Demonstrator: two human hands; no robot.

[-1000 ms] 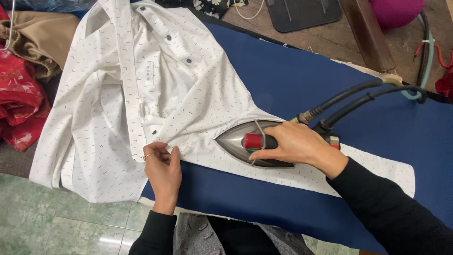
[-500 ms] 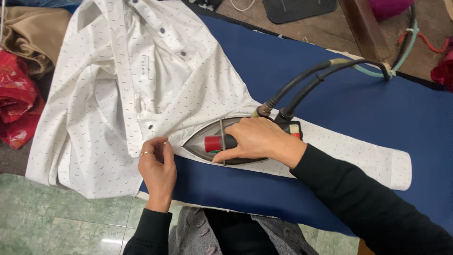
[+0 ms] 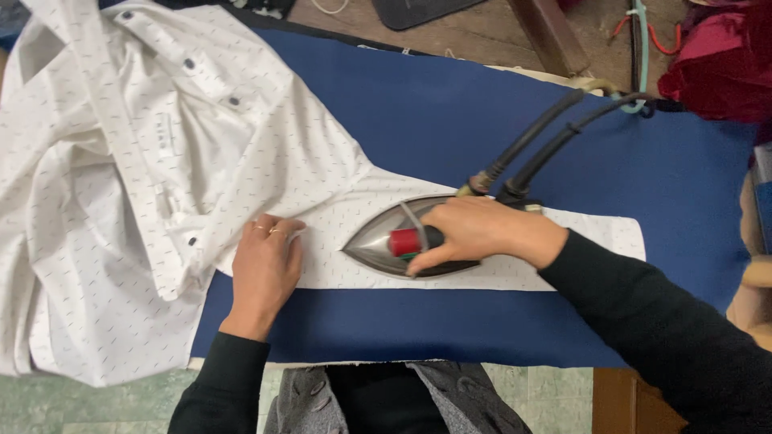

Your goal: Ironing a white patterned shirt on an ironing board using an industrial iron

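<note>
Off to the side there's dark red fabric [image 3: 720, 60] sitting bunched at the top right corner, a teal cord [image 3: 639, 48] hanging near it, and green floor tiles [image 3: 96, 406] showing below the bench edge.

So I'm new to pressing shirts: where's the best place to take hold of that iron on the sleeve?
Grip the iron by its dark handle with the red end, reaching from above, as the right hand does. The handle runs lengthwise over the shiny metal body, while the hoses leave at the rear. Keep the left hand flat on the white shirt, ahead of the tip.
</note>
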